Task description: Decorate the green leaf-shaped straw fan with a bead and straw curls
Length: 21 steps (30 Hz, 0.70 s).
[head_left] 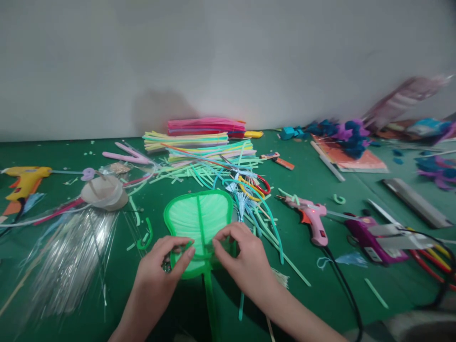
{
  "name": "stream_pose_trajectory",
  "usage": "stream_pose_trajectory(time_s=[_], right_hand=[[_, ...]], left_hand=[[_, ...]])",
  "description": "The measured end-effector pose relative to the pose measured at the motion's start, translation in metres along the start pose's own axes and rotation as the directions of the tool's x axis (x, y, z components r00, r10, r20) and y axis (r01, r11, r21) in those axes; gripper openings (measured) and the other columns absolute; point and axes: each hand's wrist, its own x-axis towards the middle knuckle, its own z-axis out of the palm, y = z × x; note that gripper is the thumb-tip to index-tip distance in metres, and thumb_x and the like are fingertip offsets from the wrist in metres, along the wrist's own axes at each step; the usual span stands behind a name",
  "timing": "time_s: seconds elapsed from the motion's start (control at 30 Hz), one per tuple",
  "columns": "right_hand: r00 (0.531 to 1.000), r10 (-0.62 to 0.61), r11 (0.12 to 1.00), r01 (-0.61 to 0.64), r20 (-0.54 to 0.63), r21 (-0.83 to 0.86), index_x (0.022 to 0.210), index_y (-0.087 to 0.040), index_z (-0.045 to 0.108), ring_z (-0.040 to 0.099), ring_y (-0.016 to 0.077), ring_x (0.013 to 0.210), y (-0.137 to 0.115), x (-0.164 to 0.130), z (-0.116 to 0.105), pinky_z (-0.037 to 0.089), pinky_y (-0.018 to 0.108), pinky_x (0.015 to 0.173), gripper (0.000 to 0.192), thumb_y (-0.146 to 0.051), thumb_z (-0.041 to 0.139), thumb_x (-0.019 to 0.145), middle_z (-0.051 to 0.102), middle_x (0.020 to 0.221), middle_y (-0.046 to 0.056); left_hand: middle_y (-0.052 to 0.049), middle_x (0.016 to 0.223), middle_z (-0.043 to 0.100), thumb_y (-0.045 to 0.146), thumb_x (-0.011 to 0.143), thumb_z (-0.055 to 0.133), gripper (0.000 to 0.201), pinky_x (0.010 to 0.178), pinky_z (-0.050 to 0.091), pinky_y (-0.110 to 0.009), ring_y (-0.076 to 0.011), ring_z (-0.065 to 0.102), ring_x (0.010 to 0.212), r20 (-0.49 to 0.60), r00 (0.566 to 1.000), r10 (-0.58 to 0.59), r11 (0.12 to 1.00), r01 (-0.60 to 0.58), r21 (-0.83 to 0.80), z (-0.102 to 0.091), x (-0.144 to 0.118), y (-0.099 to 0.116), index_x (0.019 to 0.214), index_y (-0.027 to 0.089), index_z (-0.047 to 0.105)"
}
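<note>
Both hands work at the lower edge of a green leaf-shaped fan [199,223] lying flat on the green table [356,285], directly in front of the person. Left hand [160,270] has thumb and forefinger pinched on the fan's lower left rim; right hand [242,251] pinches the rim just right of the central rib, fingers curled. The fan's handle [211,304] runs down toward the person between the wrists.

Judged from its look, the fan is light and thin: a translucent web on a stiffer rim and rib. It would likely flex or crease if pressed mid-panel; rim, rib or handle appear the sound places to hold.

Surroundings: a scatter of coloured strips [213,161] behind the fan, a pink glue gun [311,218] to the right, a yellow glue gun [24,180] far left, clear cellophane wrapping [71,256] at left, pink scissors [128,154] beyond it.

No brand, label or legible writing is visible; the right of the view is blurred.
</note>
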Motion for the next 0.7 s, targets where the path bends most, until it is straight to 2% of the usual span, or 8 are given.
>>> stream_pose_trajectory(time_s=[0.07, 0.13, 0.2, 0.3, 0.37, 0.43, 0.57, 0.7], right_hand=[[0.999, 0.034, 0.995, -0.036, 0.019, 0.088, 0.077, -0.020, 0.063, 0.057, 0.0169, 0.075, -0.001, 0.007, -0.005, 0.044, 0.030, 0.069, 0.007, -0.017, 0.062, 0.083, 0.063, 0.077, 0.001], [0.992, 0.052, 0.971, -0.077, 0.114, 0.225, 0.078, -0.019, 0.065, 0.056, 0.0154, 0.070, -0.002, 0.019, -0.014, 0.044, 0.028, 0.064, 0.008, -0.025, 0.064, 0.084, 0.064, 0.075, 0.001], [0.979, 0.032, 0.919, -0.109, 0.204, 0.379, 0.081, -0.019, 0.067, 0.056, 0.0139, 0.067, -0.002, 0.033, -0.023, 0.044, 0.027, 0.061, 0.014, -0.032, 0.066, 0.084, 0.065, 0.074, 0.000], [0.966, -0.093, 0.899, -0.022, 0.240, 0.436, 0.088, -0.019, 0.071, 0.057, 0.0133, 0.070, -0.002, 0.047, -0.027, 0.044, 0.026, 0.063, 0.014, -0.031, 0.071, 0.081, 0.067, 0.081, 0.001], [0.954, -0.156, 0.906, 0.035, 0.255, 0.423, 0.088, -0.020, 0.073, 0.058, 0.0137, 0.074, -0.001, 0.050, -0.023, 0.044, 0.027, 0.066, 0.013, -0.029, 0.072, 0.080, 0.068, 0.085, 0.002], [0.951, -0.169, 0.894, 0.037, 0.259, 0.447, 0.086, -0.020, 0.073, 0.059, 0.0142, 0.076, 0.001, 0.049, -0.018, 0.045, 0.028, 0.068, 0.013, -0.031, 0.072, 0.080, 0.068, 0.086, 0.002], [0.939, -0.203, 0.855, 0.031, 0.277, 0.518, 0.087, -0.020, 0.074, 0.061, 0.0154, 0.081, 0.005, 0.046, -0.013, 0.047, 0.028, 0.070, 0.015, -0.034, 0.074, 0.080, 0.068, 0.088, 0.003], [0.956, -0.212, 0.832, 0.068, 0.202, 0.550, 0.082, -0.019, 0.073, 0.062, 0.0159, 0.078, 0.008, 0.046, -0.012, 0.048, 0.029, 0.070, 0.011, -0.031, 0.074, 0.080, 0.068, 0.082, 0.003]], left_hand=[[-0.003, 0.085, 0.074, 0.049, 0.082, 0.064, 0.030, 0.064, 0.050, -0.027, -0.0184, 0.065, 0.073, 0.055, 0.995, -0.089, 0.987, 0.096, -0.132, -0.001, 0.009, 0.004, 0.092, 0.022, 0.073], [-0.003, 0.088, 0.075, 0.047, 0.079, 0.067, 0.030, 0.069, 0.050, -0.027, -0.0194, 0.066, 0.079, 0.102, 0.989, -0.105, 0.966, 0.126, -0.226, -0.004, 0.019, 0.011, 0.092, 0.022, 0.075], [-0.003, 0.090, 0.074, 0.043, 0.077, 0.072, 0.031, 0.075, 0.049, -0.027, -0.0187, 0.066, 0.084, 0.118, 0.988, -0.098, 0.942, 0.130, -0.310, -0.005, 0.029, 0.019, 0.101, 0.023, 0.074], [0.001, 0.078, 0.071, 0.038, 0.075, 0.076, 0.046, 0.070, 0.046, -0.023, -0.0135, 0.062, 0.075, 0.201, 0.974, -0.104, 0.827, 0.197, -0.527, -0.003, 0.038, 0.029, 0.117, 0.023, 0.065], [0.003, 0.071, 0.067, 0.036, 0.073, 0.078, 0.049, 0.065, 0.043, -0.019, -0.0098, 0.058, 0.066, 0.275, 0.956, -0.106, 0.731, 0.262, -0.630, 0.001, 0.040, 0.031, 0.116, 0.020, 0.061], [0.003, 0.068, 0.066, 0.036, 0.073, 0.080, 0.050, 0.060, 0.039, -0.017, -0.0074, 0.053, 0.061, 0.340, 0.935, -0.101, 0.666, 0.317, -0.675, 0.005, 0.040, 0.030, 0.115, 0.018, 0.059], [0.003, 0.066, 0.062, 0.034, 0.074, 0.080, 0.051, 0.051, 0.032, -0.015, -0.0059, 0.047, 0.057, 0.469, 0.881, -0.061, 0.596, 0.409, -0.691, 0.007, 0.039, 0.025, 0.116, 0.017, 0.056], [0.002, 0.070, 0.060, 0.039, 0.080, 0.074, 0.041, 0.047, 0.028, -0.015, -0.0049, 0.043, 0.054, 0.504, 0.861, -0.059, 0.570, 0.444, -0.691, 0.009, 0.039, 0.022, 0.111, 0.018, 0.058]])
